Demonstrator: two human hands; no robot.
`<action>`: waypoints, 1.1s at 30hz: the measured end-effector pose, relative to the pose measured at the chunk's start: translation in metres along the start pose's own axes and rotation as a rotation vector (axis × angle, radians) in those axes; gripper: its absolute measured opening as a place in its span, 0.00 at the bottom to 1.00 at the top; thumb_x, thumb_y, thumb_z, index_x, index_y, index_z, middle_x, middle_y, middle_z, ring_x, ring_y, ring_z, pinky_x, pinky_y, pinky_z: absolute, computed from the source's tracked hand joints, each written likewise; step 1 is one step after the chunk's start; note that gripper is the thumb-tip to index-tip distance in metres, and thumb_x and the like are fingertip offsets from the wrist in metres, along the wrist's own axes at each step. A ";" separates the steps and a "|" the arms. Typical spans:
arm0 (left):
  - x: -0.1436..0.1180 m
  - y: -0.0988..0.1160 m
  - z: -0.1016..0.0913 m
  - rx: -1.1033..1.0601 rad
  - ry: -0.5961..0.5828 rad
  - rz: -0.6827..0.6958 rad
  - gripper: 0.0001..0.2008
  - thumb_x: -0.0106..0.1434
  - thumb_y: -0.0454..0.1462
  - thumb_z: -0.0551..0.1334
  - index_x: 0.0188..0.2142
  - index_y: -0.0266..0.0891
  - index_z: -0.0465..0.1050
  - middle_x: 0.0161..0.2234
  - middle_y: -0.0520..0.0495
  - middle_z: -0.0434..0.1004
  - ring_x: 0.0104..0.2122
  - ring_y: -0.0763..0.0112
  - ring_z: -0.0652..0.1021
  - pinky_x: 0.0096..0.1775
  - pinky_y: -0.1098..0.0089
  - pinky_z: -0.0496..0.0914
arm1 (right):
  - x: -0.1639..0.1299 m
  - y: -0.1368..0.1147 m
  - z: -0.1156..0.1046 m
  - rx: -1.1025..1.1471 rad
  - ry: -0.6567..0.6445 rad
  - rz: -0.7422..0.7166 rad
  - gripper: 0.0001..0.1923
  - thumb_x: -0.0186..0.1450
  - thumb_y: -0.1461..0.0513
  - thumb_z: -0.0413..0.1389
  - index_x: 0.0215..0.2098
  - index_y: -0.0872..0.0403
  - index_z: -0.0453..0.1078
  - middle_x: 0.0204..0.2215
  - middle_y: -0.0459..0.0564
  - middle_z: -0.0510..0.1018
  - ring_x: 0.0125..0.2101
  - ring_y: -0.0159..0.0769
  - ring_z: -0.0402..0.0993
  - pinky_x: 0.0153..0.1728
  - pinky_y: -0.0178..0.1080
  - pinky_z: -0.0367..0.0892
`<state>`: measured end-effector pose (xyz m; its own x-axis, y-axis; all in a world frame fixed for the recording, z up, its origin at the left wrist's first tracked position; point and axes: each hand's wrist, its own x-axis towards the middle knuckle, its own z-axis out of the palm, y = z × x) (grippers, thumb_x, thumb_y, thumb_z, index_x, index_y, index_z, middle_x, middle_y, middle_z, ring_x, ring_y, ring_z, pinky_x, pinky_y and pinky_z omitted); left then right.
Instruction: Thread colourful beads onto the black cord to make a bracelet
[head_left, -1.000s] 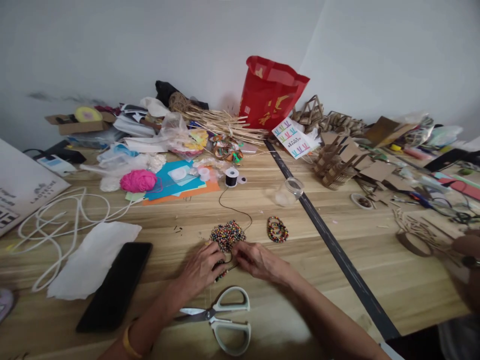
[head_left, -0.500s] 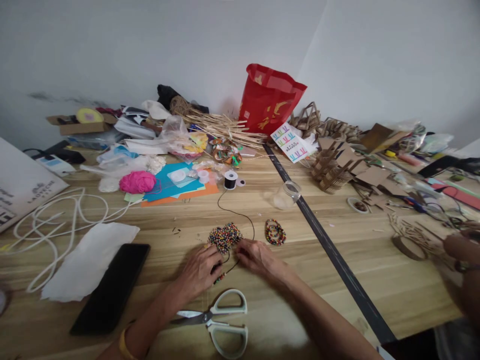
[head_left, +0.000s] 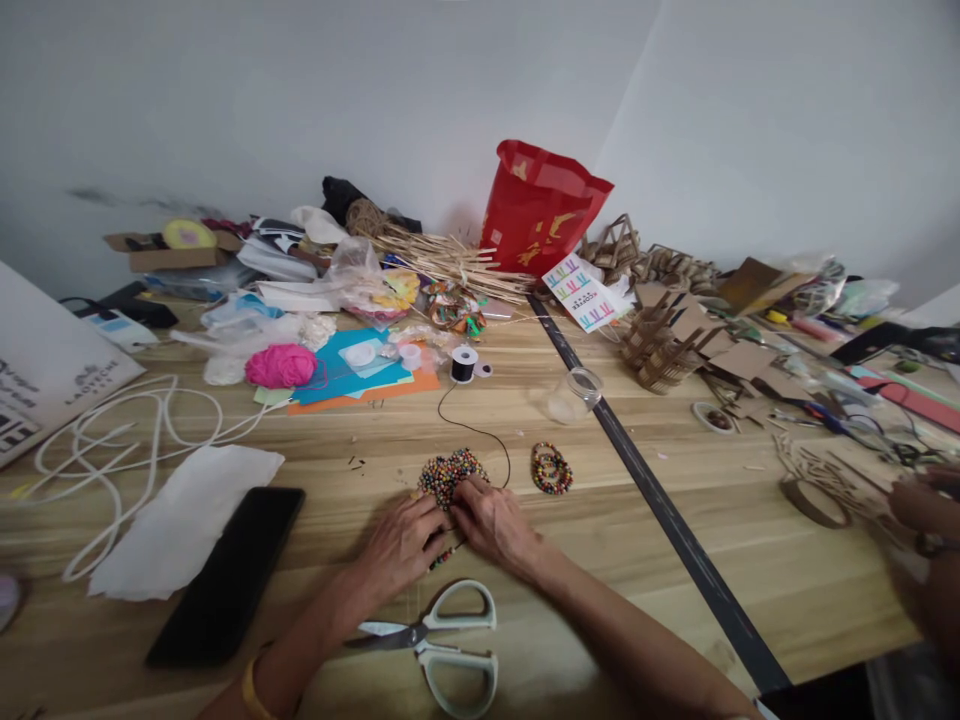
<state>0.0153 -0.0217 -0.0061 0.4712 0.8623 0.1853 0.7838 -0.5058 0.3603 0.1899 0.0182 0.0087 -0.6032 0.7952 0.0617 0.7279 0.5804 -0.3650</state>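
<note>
A heap of small multicoloured beads (head_left: 452,470) lies in front of my two hands. My left hand (head_left: 405,540) is closed at the heap's near left side, its fingers bent around a thin black cord (head_left: 480,428). Beneath those fingers hangs a short row of strung beads (head_left: 441,559). My right hand (head_left: 493,522) has its fingertips pressed together at the heap's near right edge; whatever is in the pinch is hidden. The cord runs back to a black-wound spool (head_left: 463,366). Finished-looking bead bracelets (head_left: 551,468) rest to the right. White-handled scissors (head_left: 450,635) lie open nearby.
A black phone (head_left: 225,575) and white paper (head_left: 184,520) lie at left, beside a looped white cable (head_left: 154,440). A clear cup (head_left: 571,395) lies near the dark strip (head_left: 660,510). Another person's hand (head_left: 926,500) is at far right. Craft supplies line the wall.
My right hand has moved slightly left, bringing its fingertips against the bead heap and closer to my left hand. My left hand stays nearly in place. The view has shifted slightly.
</note>
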 end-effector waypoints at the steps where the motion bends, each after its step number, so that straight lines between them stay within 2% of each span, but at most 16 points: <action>1: 0.000 0.000 -0.001 -0.004 0.005 0.003 0.09 0.63 0.32 0.57 0.28 0.39 0.72 0.30 0.49 0.74 0.33 0.67 0.73 0.36 0.67 0.64 | 0.001 -0.001 0.001 -0.006 0.003 0.002 0.04 0.67 0.64 0.51 0.37 0.55 0.67 0.36 0.51 0.73 0.30 0.33 0.70 0.28 0.33 0.56; 13: -0.006 0.000 -0.012 -0.057 0.000 -0.025 0.05 0.61 0.32 0.58 0.31 0.40 0.73 0.32 0.48 0.74 0.34 0.65 0.74 0.36 0.67 0.65 | 0.001 0.003 0.012 0.078 0.081 -0.012 0.05 0.67 0.66 0.48 0.35 0.55 0.65 0.33 0.50 0.73 0.29 0.33 0.68 0.28 0.33 0.56; 16: -0.008 -0.002 -0.019 -0.064 -0.035 -0.064 0.05 0.60 0.31 0.59 0.30 0.39 0.73 0.33 0.48 0.74 0.35 0.65 0.74 0.37 0.68 0.65 | -0.001 0.005 0.015 0.198 0.152 -0.060 0.06 0.67 0.65 0.46 0.34 0.55 0.64 0.32 0.50 0.72 0.30 0.33 0.67 0.30 0.33 0.58; 20: -0.009 -0.007 -0.028 -0.085 -0.096 -0.139 0.05 0.58 0.30 0.59 0.28 0.39 0.72 0.32 0.48 0.74 0.34 0.65 0.75 0.35 0.69 0.64 | -0.003 0.007 0.015 0.472 0.244 -0.106 0.07 0.67 0.63 0.46 0.33 0.55 0.63 0.29 0.49 0.70 0.30 0.33 0.66 0.32 0.34 0.62; 22: -0.011 -0.010 -0.030 -0.143 -0.116 -0.150 0.06 0.57 0.30 0.58 0.27 0.39 0.72 0.30 0.50 0.74 0.31 0.67 0.74 0.34 0.71 0.64 | -0.005 0.008 0.016 0.643 0.211 -0.046 0.08 0.67 0.59 0.47 0.32 0.55 0.62 0.25 0.47 0.69 0.26 0.31 0.66 0.29 0.33 0.62; 27: -0.017 -0.013 -0.030 -0.257 -0.161 -0.217 0.07 0.52 0.29 0.57 0.25 0.39 0.73 0.23 0.53 0.73 0.25 0.70 0.72 0.29 0.73 0.62 | -0.007 0.008 0.026 1.109 0.015 0.145 0.17 0.63 0.49 0.54 0.31 0.55 0.62 0.20 0.43 0.70 0.19 0.27 0.66 0.20 0.29 0.61; 33: -0.013 0.003 -0.034 -0.426 -0.295 -0.268 0.09 0.49 0.28 0.56 0.22 0.40 0.74 0.19 0.53 0.74 0.20 0.71 0.71 0.24 0.74 0.59 | -0.008 0.008 0.025 1.270 -0.089 0.213 0.22 0.54 0.46 0.61 0.33 0.56 0.66 0.22 0.43 0.72 0.19 0.26 0.70 0.20 0.29 0.63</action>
<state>-0.0024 -0.0331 0.0240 0.4196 0.8845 -0.2038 0.6882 -0.1636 0.7068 0.1924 0.0127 -0.0183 -0.5690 0.8084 -0.1506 0.0234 -0.1671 -0.9857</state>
